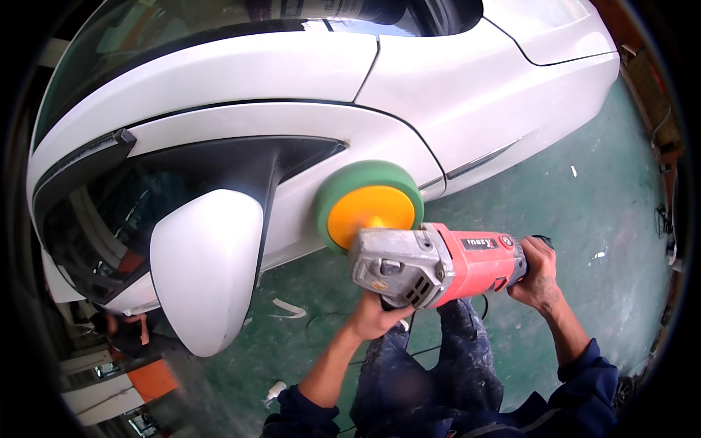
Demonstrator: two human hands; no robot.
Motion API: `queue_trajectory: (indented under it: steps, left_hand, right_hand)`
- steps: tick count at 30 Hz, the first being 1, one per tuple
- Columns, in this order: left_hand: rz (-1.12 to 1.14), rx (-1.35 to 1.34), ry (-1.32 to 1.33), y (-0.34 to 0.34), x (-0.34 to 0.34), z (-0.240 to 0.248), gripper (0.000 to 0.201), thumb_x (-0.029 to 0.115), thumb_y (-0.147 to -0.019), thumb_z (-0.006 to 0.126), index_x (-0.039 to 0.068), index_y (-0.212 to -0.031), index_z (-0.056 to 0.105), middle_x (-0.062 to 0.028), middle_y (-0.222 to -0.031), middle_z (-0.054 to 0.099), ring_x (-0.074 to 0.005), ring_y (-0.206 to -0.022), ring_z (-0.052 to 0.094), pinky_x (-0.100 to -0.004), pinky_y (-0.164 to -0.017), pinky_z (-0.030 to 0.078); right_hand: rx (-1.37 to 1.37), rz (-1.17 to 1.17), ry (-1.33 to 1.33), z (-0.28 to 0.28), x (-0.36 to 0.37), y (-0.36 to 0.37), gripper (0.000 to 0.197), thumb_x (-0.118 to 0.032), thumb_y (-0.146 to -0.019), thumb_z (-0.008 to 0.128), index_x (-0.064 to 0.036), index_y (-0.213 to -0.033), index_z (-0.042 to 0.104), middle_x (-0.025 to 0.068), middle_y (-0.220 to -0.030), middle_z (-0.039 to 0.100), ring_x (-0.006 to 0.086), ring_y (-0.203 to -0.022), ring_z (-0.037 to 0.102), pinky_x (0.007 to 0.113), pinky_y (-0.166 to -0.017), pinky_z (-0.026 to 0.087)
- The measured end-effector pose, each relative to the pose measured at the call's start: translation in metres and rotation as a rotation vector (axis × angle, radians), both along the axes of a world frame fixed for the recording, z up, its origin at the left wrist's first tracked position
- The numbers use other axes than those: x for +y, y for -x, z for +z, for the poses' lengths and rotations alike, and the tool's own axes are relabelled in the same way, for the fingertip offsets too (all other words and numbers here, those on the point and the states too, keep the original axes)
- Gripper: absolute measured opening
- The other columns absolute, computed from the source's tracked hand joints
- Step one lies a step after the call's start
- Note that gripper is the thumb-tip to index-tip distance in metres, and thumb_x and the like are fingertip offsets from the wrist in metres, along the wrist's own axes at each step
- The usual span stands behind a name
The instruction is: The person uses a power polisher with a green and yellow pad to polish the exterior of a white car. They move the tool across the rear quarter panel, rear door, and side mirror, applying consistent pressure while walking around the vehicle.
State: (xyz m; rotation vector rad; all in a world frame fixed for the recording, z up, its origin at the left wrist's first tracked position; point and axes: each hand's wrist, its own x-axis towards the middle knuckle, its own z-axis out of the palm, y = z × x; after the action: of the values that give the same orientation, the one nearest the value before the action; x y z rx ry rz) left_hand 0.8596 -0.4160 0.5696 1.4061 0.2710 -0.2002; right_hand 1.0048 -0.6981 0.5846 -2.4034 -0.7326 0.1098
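A red and grey electric polisher (478, 263) lies across my front, held in both hands. My right hand (537, 270) is wrapped round its rear handle. Under the grey gear head, my left hand (376, 317) is closed on the front part; some of its fingers are hidden behind the tool. The polisher's yellow backing plate and green foam pad (369, 179) stand against the side of a white car (321, 190), just behind the front door window. From this angle I cannot tell how hard the pad presses on the panel.
A white side mirror (208, 270) juts out left of the pad. On the green floor (606, 182) are a dark power cord, a strip of pale tape (290, 309) and a small white bottle (275, 390). Another person (128, 332) is at the far left.
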Motion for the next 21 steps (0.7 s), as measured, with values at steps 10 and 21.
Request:
queue_trajectory:
  steps: [10, 21]
  left_hand:
    - [-0.063, 0.140, 0.122, -0.026, 0.025, 0.060, 0.040, 0.001, -0.076, 0.072, -0.001, -0.115, 0.062, -0.0096, -0.111, 0.066, -0.0184, -0.102, 0.061, -0.0340, -0.093, 0.046]
    - [-0.079, 0.216, 0.226, -0.022, 0.032, 0.071, 0.038, 0.002, -0.077, 0.071, 0.000, -0.113, 0.061, -0.0089, -0.110, 0.065, -0.0175, -0.099, 0.061, -0.0341, -0.089, 0.048]
  right_hand:
    - [0.078, -0.100, -0.016, 0.039, 0.015, 0.013, 0.021, -0.001, -0.055, 0.067, -0.0004, -0.071, 0.052, 0.0165, -0.070, 0.057, 0.0390, -0.066, 0.057, 0.042, -0.060, 0.045]
    - [0.095, -0.134, 0.071, 0.074, 0.020, 0.019, 0.021, 0.002, -0.054, 0.062, 0.0001, -0.068, 0.048, 0.0170, -0.067, 0.053, 0.0420, -0.064, 0.054, 0.044, -0.057, 0.042]
